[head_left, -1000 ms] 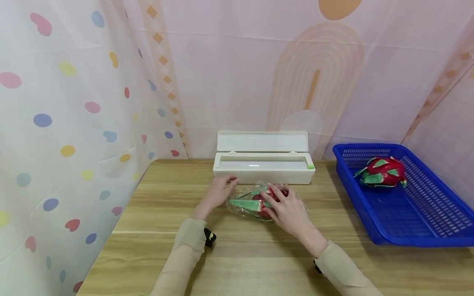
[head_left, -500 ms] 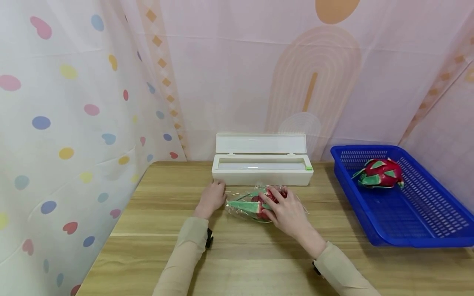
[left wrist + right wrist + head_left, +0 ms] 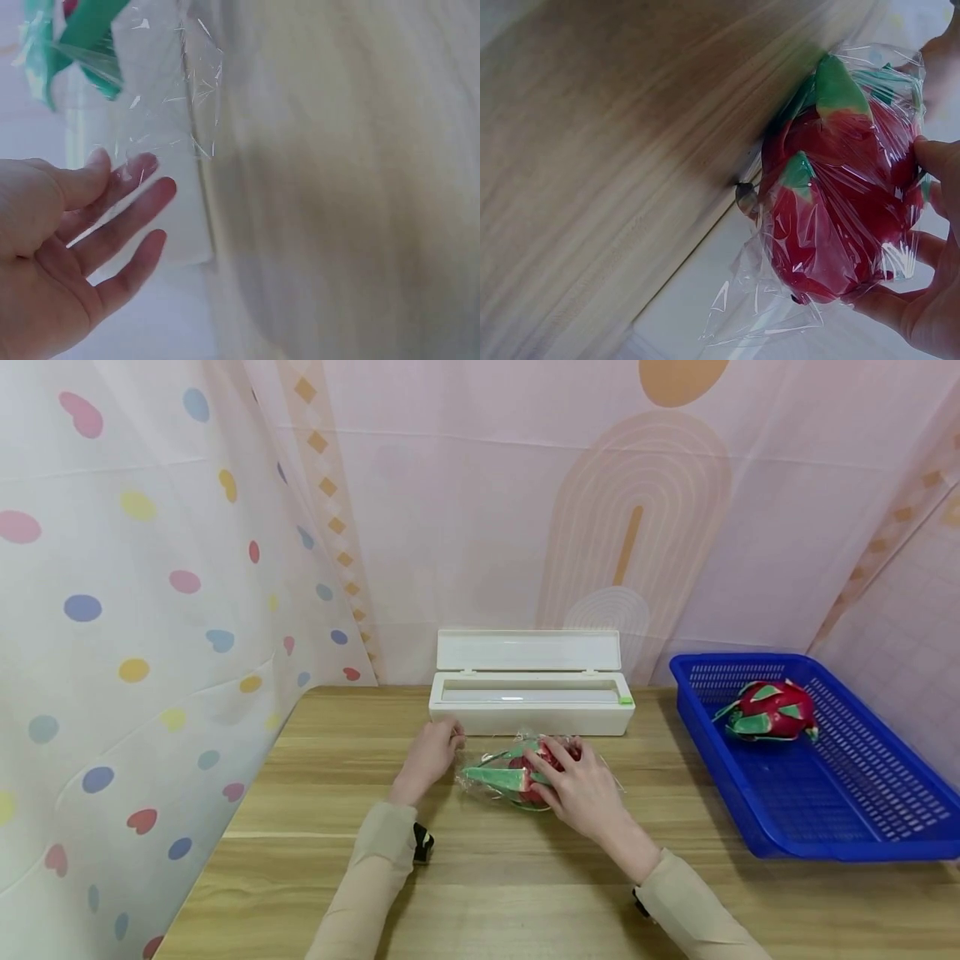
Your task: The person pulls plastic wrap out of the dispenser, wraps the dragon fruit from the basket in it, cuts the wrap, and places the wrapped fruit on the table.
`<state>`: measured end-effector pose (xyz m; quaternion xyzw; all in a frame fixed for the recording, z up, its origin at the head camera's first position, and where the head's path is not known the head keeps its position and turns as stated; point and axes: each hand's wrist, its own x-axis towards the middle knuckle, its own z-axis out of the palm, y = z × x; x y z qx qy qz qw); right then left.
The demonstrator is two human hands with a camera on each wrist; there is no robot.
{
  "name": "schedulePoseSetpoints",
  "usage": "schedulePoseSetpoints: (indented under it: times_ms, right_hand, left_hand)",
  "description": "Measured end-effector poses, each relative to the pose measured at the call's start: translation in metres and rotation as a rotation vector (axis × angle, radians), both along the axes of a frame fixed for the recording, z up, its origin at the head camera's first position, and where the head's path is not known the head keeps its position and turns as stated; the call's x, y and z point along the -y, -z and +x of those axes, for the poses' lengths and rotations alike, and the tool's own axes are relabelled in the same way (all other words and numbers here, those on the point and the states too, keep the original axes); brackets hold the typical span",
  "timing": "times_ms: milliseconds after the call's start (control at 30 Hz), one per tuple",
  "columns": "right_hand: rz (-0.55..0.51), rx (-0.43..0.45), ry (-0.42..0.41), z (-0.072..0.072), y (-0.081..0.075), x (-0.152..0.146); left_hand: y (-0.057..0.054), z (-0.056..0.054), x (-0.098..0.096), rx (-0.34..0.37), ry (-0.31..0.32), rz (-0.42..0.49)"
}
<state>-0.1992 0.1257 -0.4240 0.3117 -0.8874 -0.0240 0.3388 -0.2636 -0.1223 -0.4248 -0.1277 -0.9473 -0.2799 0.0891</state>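
Note:
A red and green dragon fruit (image 3: 495, 777), loosely covered in clear cling film (image 3: 742, 300), lies on the wooden table. My right hand (image 3: 585, 789) holds it from the right, with spread fingers curved over its red body; the right wrist view shows the film creased across the skin. My left hand (image 3: 431, 752) is at the fruit's left end, before the wrap box. There its thumb and index finger pinch the film's loose edge (image 3: 202, 90), and the index fingertip shows through the film. The other fingers are apart, loosely bent.
A white cling film dispenser box (image 3: 532, 718), lid raised, stands behind the fruit with a green slider (image 3: 626, 700) at its right end. On the right, a blue plastic basket (image 3: 738, 806) holds another dragon fruit (image 3: 776, 710). Patterned curtains (image 3: 465, 527) hang behind and at the left.
My left hand has moved slightly left and down from above the fruit's tip, its fingers drawing in at the film's edge. My right hand keeps its place on the fruit.

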Motion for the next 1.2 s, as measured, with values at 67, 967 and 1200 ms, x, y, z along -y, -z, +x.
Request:
schedulePoseSetpoints:
  times_ms: [67,967,1200]
  right_hand:
    - [0.002,0.002,0.004,0.001,-0.001,0.000]
    - [0.102,-0.016,0.056,0.000,-0.008,0.012]
    - [0.088,-0.023,0.041,-0.001,-0.008,0.011]
  left_hand:
    - [-0.004,0.001,-0.001,-0.018,0.007,0.028]
    - [-0.034,0.045,-0.052,-0.410,0.171,-0.162]
    - [-0.027,0.061,-0.064,-0.567,0.198,-0.195]
